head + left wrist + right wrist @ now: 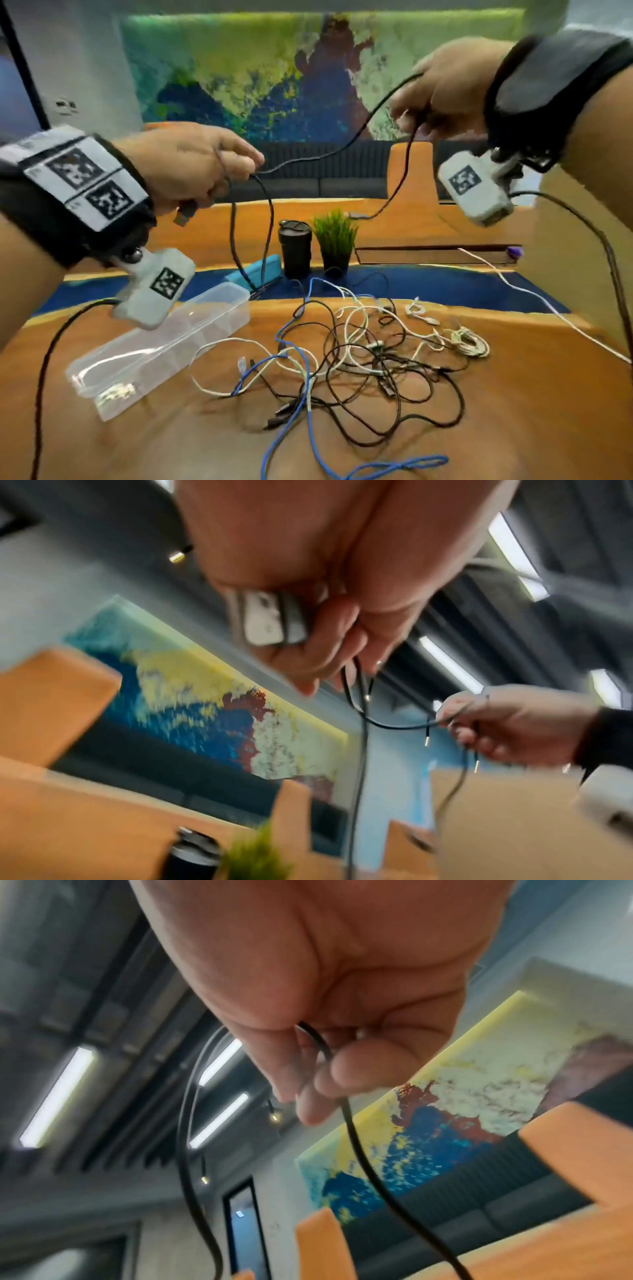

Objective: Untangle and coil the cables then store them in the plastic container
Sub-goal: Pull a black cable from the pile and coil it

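Note:
Both hands are raised above the table with one black cable (346, 144) strung between them. My left hand (191, 164) grips a hanging loop of it, and its USB plug (185, 214) pokes out below the fingers; the left wrist view shows that plug (270, 620) in my left hand (318, 631). My right hand (442, 92) pinches the cable higher up, and its other end (358, 216) dangles. In the right wrist view the black cable (356, 1145) runs down from my right hand (318, 1069). A tangle of black, white and blue cables (356, 349) lies on the table. The clear plastic container (161, 342) sits open at left.
A black tumbler (295, 248), a small potted plant (335, 240) and a teal case (255, 272) stand behind the tangle. A coiled white cable (467, 341) lies at the right of the pile. A white cord (534, 294) runs off to the right edge.

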`<state>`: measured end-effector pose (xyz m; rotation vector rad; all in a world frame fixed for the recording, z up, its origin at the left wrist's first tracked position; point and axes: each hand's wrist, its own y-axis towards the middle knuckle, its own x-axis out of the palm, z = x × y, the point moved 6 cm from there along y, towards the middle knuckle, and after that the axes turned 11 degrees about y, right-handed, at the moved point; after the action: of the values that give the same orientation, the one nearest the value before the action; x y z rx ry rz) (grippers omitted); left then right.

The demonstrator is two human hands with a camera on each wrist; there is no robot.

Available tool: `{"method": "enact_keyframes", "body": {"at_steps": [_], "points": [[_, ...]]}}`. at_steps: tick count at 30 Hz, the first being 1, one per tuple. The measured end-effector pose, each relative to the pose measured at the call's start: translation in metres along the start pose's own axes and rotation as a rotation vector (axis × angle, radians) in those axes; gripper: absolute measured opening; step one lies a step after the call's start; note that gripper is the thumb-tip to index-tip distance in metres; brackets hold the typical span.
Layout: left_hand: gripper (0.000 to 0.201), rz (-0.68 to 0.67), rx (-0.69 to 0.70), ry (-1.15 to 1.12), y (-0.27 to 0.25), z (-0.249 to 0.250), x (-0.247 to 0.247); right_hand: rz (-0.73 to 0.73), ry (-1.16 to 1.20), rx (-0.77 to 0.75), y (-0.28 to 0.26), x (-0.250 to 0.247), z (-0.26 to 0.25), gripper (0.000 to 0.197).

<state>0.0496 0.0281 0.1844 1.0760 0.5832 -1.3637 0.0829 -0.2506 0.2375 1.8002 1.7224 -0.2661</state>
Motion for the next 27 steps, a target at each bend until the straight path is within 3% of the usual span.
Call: {"method": "enact_keyframes", "body": {"at_steps": [3,4,5,8,10,12,14,16,19,23,27], "points": [[0.025,-0.171,-0.059,0.494,-0.007,0.008,0.026,-0.103,-0.228,0.136,-0.007,0.018,0.054,0.010],[0.027,-0.222,-0.049,0.526,-0.010,0.014,0.032,-0.146,-0.278,0.186,-0.011,0.024,0.074,0.008],[0.026,-0.276,-0.042,0.488,-0.012,0.018,0.037,-0.201,-0.326,0.240,-0.017,0.030,0.093,0.003],[0.021,-0.323,0.004,0.168,-0.014,0.027,0.039,-0.454,-0.483,0.361,-0.034,0.055,0.129,0.034],[0.024,-0.315,0.066,-0.057,-0.016,0.036,0.039,-0.497,-0.490,0.221,-0.036,0.065,0.114,0.044],[0.026,-0.308,0.121,-0.221,-0.016,0.044,0.042,-0.460,-0.177,0.029,-0.045,0.076,0.076,0.039],[0.026,-0.279,0.173,-0.372,-0.018,0.053,0.047,-0.525,0.260,-0.050,-0.062,0.099,0.044,0.040],[0.025,-0.211,0.194,-0.544,-0.019,0.057,0.049,-0.586,0.456,-0.103,-0.075,0.123,0.029,0.029],[0.019,-0.166,0.141,-0.734,-0.021,0.037,0.054,-0.481,0.593,-0.048,-0.073,0.123,0.037,0.020],[0.017,-0.329,0.051,-0.754,-0.041,0.005,0.086,-0.311,0.734,-0.069,-0.058,0.085,0.041,0.021],[0.018,-0.331,0.073,-1.108,-0.050,0.015,0.097,-0.195,0.517,-0.126,-0.056,0.098,0.053,0.020]]}}
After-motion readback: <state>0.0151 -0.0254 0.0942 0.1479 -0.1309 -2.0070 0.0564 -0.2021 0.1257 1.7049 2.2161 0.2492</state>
